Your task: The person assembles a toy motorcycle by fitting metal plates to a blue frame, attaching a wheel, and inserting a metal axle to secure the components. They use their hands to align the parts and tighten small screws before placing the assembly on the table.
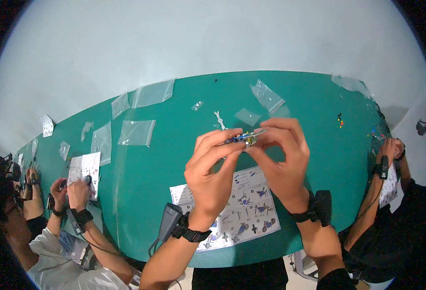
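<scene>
My left hand (209,179) and my right hand (284,162) are raised over the green table, fingertips facing each other. Between them is a small blue-and-silver model (244,138) with yellowish bits, pinched from both sides by thumbs and fingers. Its exact shape is partly hidden by my fingers. Below my hands lies a printed instruction sheet (242,227) with pictures of blue motorcycles, partly covered by my left hand and wrist. Just beyond my left fingers rests a small silver wrench (219,120).
Clear plastic bags (267,96) and another flat bag (136,133) lie across the green table (174,159). Small coloured pieces (340,121) sit at the right. People work on both sides: a co-worker's hands (77,191) at left, another's hand (391,149) at right.
</scene>
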A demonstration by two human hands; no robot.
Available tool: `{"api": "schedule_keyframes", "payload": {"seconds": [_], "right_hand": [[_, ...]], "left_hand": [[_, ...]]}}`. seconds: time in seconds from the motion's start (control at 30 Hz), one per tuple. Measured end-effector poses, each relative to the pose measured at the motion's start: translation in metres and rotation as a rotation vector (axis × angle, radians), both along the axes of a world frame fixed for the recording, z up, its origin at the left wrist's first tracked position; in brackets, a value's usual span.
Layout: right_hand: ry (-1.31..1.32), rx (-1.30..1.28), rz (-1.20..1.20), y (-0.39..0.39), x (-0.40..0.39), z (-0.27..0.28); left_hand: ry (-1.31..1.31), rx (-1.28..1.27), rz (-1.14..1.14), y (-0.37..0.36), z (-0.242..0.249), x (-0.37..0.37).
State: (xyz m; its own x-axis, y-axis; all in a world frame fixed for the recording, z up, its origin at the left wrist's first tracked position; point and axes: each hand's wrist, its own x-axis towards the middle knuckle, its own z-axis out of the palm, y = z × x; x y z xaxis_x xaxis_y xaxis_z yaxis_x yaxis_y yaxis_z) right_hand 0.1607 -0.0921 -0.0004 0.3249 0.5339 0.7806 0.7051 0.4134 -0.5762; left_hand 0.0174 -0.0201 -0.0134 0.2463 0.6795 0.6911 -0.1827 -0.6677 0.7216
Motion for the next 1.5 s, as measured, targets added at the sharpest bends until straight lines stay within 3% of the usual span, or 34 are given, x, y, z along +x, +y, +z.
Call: {"api": "schedule_keyframes", "payload": {"seconds": [0.3,0.37,0.5,0.7,1.0,1.2,1.4,1.5], "right_hand": [[-0.034,0.047,0.058,-0.006,-0.003,0.004],[-0.176,0.081,0.045,-0.009,0.0,0.007],[-0.162,0.095,0.016,-0.009,-0.003,0.01],[-0.153,0.075,-0.002,-0.011,-0.003,0.013],[-0.169,0.058,-0.015,-0.01,0.003,0.01],[-0.177,0.029,-0.049,-0.008,0.003,0.008],[-0.193,-0.025,-0.114,-0.005,0.01,0.009],[-0.188,-0.026,-0.105,-0.004,0.009,0.007]], "left_hand": [[-0.192,-0.281,-0.337,-0.001,0.006,-0.003],[-0.175,-0.26,-0.336,0.0,0.004,-0.003],[-0.174,-0.255,-0.335,-0.001,0.006,-0.004],[-0.001,-0.048,-0.185,0.004,0.008,-0.006],[0.094,0.015,0.025,-0.006,0.013,-0.004],[0.178,0.002,0.067,-0.013,0.017,0.0],[0.065,-0.103,0.012,-0.013,0.012,-0.003],[0.185,-0.026,0.106,-0.011,0.013,0.0]]}}
